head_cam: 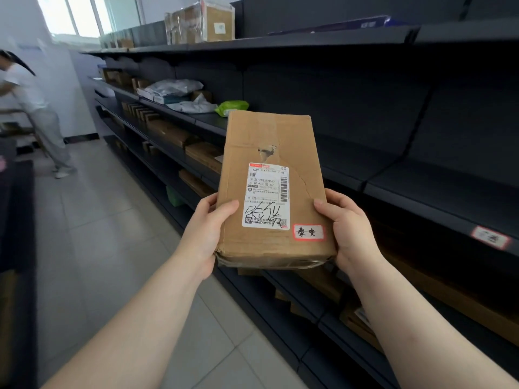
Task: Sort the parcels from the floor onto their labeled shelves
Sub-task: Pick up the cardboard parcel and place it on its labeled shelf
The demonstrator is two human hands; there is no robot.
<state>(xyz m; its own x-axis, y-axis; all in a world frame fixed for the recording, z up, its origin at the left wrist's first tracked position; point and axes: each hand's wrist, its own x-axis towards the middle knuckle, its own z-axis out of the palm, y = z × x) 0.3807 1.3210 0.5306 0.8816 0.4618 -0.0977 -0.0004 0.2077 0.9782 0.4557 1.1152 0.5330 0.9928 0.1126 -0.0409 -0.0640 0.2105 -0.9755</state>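
I hold a worn brown cardboard parcel [269, 153] upright in front of me, above the floor and beside the dark shelving. My left hand [209, 228] grips its lower left edge and my right hand [346, 228] grips its lower right edge. On its face are a white shipping label [266, 196] with handwriting and a small red-bordered sticker [308, 232] with handwritten characters. The cardboard is torn near the middle. A similar red-bordered label [491, 237] sits on the front edge of the shelf [438, 197] to the right.
Dark metal shelves run along the right, holding brown boxes [203, 155], grey mailer bags [174, 89] and a green bag [231, 107]. Wrapped boxes [200, 22] stand on the top shelf. A person in white [33, 108] stands at the far left on the tiled floor [106, 234].
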